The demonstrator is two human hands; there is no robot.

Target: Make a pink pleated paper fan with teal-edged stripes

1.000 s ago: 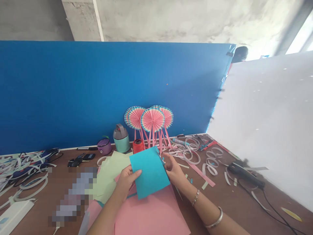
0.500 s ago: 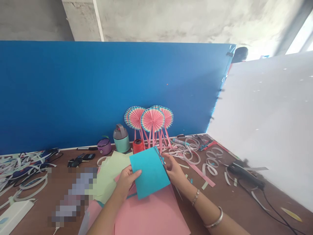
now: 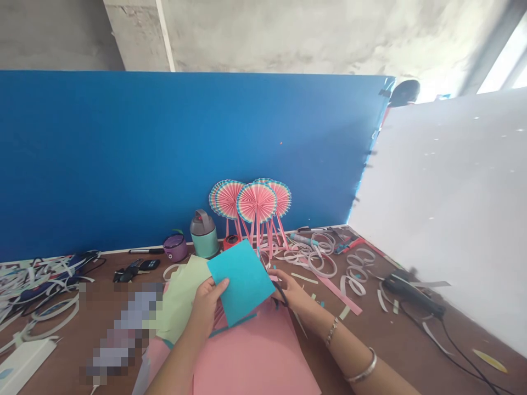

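Seen from the head camera, the left hand (image 3: 206, 307) pinches a teal paper card (image 3: 241, 277) by its left edge, thumb on the face, and holds it tilted just above a pink sheet (image 3: 255, 362) and pale green sheets (image 3: 181, 296) on the bench (image 3: 391, 340). The right hand (image 3: 294, 296), at the card's lower right corner, curls around the dark handle of scissors (image 3: 283, 295), whose blades are hidden. Pink paper fans (image 3: 255, 203) lean against the blue board (image 3: 123, 159) behind.

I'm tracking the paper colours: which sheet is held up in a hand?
The teal sheet, pinched at its edge by the left hand. The green sheets and the pink sheet lie on the table.
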